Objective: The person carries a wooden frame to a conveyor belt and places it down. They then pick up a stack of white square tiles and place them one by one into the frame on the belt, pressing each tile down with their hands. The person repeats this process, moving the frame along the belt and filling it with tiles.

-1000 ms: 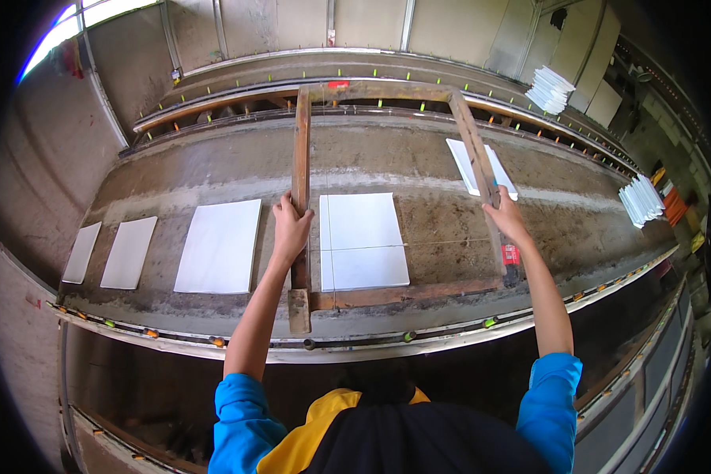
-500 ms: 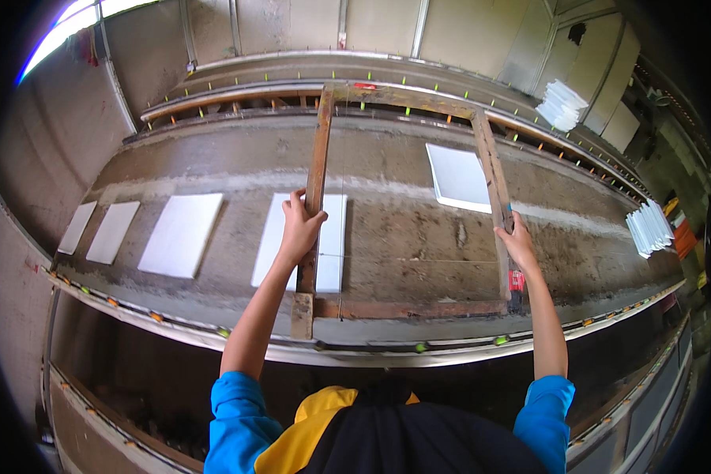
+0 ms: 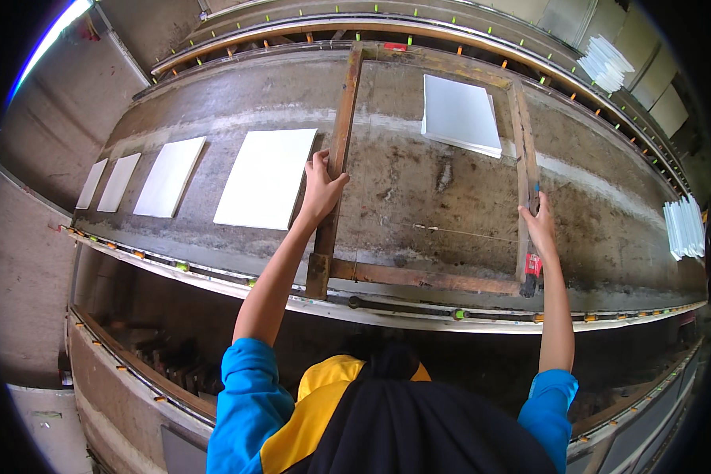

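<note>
A large rectangular wooden frame (image 3: 426, 279) lies over the long table, with a thin string stretched across its inside. My left hand (image 3: 321, 188) is closed around its left bar. On the right bar, below a small blue mark, sits my right hand (image 3: 539, 223), its thumb and fingers gripping the wood. Just left of the frame is a white stack of sheets (image 3: 265, 178). Another white stack (image 3: 460, 114) shows inside the frame opening toward the far side, its sheets slightly askew. A red patch (image 3: 533, 265) marks the right bar near its near end.
Three smaller-looking white stacks run leftward, the nearest of them a white stack (image 3: 169, 177). Folded white bundles stand on the right: one bundle (image 3: 685, 227) at the table's end, one bundle (image 3: 606, 63) on the farther table. Rails with green and orange pegs line the table edge (image 3: 419, 317).
Both hands have shifted the frame rightward along the table. Its left bar, earlier across the white stack, is now right of it. My view has also shifted.
</note>
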The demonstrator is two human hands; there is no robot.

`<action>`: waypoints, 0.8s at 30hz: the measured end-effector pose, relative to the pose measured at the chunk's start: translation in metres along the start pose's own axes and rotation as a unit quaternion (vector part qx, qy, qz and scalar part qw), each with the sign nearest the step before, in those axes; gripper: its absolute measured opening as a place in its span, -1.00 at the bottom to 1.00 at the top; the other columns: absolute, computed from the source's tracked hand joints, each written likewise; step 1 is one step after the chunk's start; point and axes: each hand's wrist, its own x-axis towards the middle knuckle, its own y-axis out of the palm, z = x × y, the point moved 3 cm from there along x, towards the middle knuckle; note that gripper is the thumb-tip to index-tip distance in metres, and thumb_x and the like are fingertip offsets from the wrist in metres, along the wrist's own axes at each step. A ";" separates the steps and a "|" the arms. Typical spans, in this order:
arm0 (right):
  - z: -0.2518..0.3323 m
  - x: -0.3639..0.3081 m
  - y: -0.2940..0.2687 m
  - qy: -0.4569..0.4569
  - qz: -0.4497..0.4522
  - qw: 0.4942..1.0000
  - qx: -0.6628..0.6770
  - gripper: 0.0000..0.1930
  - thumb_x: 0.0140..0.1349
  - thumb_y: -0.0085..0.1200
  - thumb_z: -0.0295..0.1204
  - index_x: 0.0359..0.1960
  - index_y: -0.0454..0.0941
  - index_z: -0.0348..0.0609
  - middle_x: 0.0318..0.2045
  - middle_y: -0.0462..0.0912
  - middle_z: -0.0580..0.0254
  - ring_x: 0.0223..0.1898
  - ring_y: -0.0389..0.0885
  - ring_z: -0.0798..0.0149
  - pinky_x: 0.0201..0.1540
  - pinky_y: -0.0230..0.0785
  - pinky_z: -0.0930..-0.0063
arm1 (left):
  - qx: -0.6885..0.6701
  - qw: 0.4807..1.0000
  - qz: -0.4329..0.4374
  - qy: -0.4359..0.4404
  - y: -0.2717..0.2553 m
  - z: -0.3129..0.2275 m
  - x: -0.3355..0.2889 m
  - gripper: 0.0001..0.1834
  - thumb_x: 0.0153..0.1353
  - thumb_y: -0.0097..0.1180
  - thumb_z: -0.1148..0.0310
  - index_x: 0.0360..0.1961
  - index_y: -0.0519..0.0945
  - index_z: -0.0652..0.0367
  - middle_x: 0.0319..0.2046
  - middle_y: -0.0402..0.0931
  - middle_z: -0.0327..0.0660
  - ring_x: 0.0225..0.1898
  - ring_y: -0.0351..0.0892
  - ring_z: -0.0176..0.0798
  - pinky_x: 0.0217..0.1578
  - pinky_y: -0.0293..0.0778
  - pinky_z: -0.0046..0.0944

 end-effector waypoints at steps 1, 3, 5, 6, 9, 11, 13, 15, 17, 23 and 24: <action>-0.006 0.000 0.002 -0.002 -0.001 1.000 0.002 -0.31 0.04 0.07 -0.19 0.16 0.10 -0.24 -0.01 0.39 -0.18 0.01 0.41 -0.04 0.03 0.21 0.29 | 0.003 1.000 0.001 -0.001 0.002 0.002 -0.002 -0.33 -0.07 0.11 0.39 0.09 0.12 0.28 -0.08 0.12 0.13 -0.02 0.20 0.05 0.04 0.19 -0.13; -0.002 0.000 0.002 -0.012 -0.005 1.000 0.004 -0.31 0.03 0.08 -0.20 0.16 0.10 -0.24 -0.01 0.40 -0.17 0.01 0.41 -0.03 0.03 0.21 0.30 | 0.013 0.999 0.008 -0.028 0.002 0.010 -0.004 -0.31 -0.07 0.11 0.33 0.10 0.12 0.28 -0.03 0.12 0.15 0.06 0.18 0.07 0.06 0.18 -0.12; -0.001 -0.004 0.008 0.004 0.016 1.000 0.011 -0.29 0.03 0.09 -0.21 0.17 0.09 -0.24 0.00 0.39 -0.17 0.02 0.40 -0.02 0.04 0.21 0.31 | 0.014 0.999 0.012 -0.039 0.006 0.016 -0.006 -0.29 -0.07 0.10 0.31 0.11 0.12 0.28 0.00 0.12 0.17 0.10 0.17 0.09 0.08 0.18 -0.11; -0.003 -0.006 0.009 0.012 0.024 1.000 0.013 -0.29 0.02 0.09 -0.21 0.17 0.09 -0.24 0.00 0.39 -0.17 0.02 0.40 -0.01 0.04 0.21 0.31 | 0.010 0.999 0.013 -0.036 0.010 0.019 -0.007 -0.29 -0.07 0.10 0.31 0.11 0.12 0.28 0.00 0.13 0.18 0.10 0.17 0.09 0.08 0.18 -0.10; -0.013 -0.006 0.005 0.024 0.044 0.998 0.031 -0.29 0.02 0.10 -0.22 0.17 0.09 -0.25 0.01 0.38 -0.19 0.03 0.39 -0.01 0.05 0.20 0.31 | -0.013 0.999 0.018 -0.041 0.018 0.021 -0.013 -0.29 -0.07 0.10 0.31 0.11 0.12 0.29 -0.01 0.13 0.19 0.09 0.18 0.11 0.08 0.17 -0.09; -0.016 -0.009 0.008 0.008 0.021 1.000 0.015 -0.29 0.02 0.10 -0.22 0.17 0.09 -0.25 0.00 0.38 -0.21 0.03 0.39 -0.02 0.05 0.20 0.32 | -0.007 0.999 0.015 -0.048 0.023 0.028 -0.014 -0.30 -0.08 0.10 0.31 0.10 0.12 0.29 -0.02 0.14 0.19 0.09 0.18 0.11 0.08 0.17 -0.09; -0.023 -0.010 0.010 0.003 0.007 1.000 0.006 -0.29 0.02 0.10 -0.22 0.17 0.09 -0.24 0.00 0.38 -0.22 0.04 0.39 -0.02 0.04 0.20 0.32 | -0.007 0.999 0.012 -0.048 0.029 0.033 -0.015 -0.30 -0.08 0.10 0.31 0.10 0.13 0.29 -0.03 0.14 0.18 0.06 0.20 0.09 0.05 0.19 -0.09; -0.035 -0.012 0.010 0.015 0.003 1.000 0.006 -0.29 0.03 0.10 -0.21 0.18 0.09 -0.23 0.01 0.38 -0.22 0.04 0.38 -0.02 0.04 0.20 0.31 | -0.017 0.998 0.024 -0.060 0.035 0.031 -0.018 -0.30 -0.09 0.10 0.31 0.10 0.13 0.29 -0.04 0.15 0.17 0.03 0.21 0.09 0.04 0.20 -0.09; -0.041 -0.012 0.005 0.029 0.021 0.999 0.008 -0.28 0.03 0.09 -0.19 0.19 0.08 -0.22 0.02 0.37 -0.23 0.05 0.37 -0.03 0.05 0.19 0.31 | -0.021 0.999 0.019 -0.038 0.042 0.030 -0.017 -0.31 -0.09 0.10 0.36 0.08 0.12 0.31 -0.09 0.12 0.12 -0.05 0.23 0.04 0.00 0.24 -0.15; -0.050 -0.017 0.004 0.036 0.025 0.999 -0.007 -0.27 0.03 0.08 -0.17 0.19 0.08 -0.22 0.03 0.35 -0.23 0.07 0.35 -0.07 0.06 0.19 0.28 | -0.022 0.998 0.023 -0.055 0.049 0.024 -0.022 -0.30 -0.09 0.09 0.32 0.09 0.13 0.31 -0.06 0.14 0.15 0.00 0.24 0.08 0.01 0.24 -0.13; -0.052 -0.017 0.005 0.037 0.025 0.999 -0.005 -0.27 0.03 0.08 -0.17 0.19 0.08 -0.22 0.03 0.35 -0.23 0.07 0.34 -0.08 0.07 0.18 0.28 | -0.019 0.998 0.020 -0.051 0.050 0.026 -0.023 -0.31 -0.09 0.09 0.32 0.09 0.13 0.31 -0.06 0.14 0.15 0.00 0.24 0.08 0.01 0.25 -0.13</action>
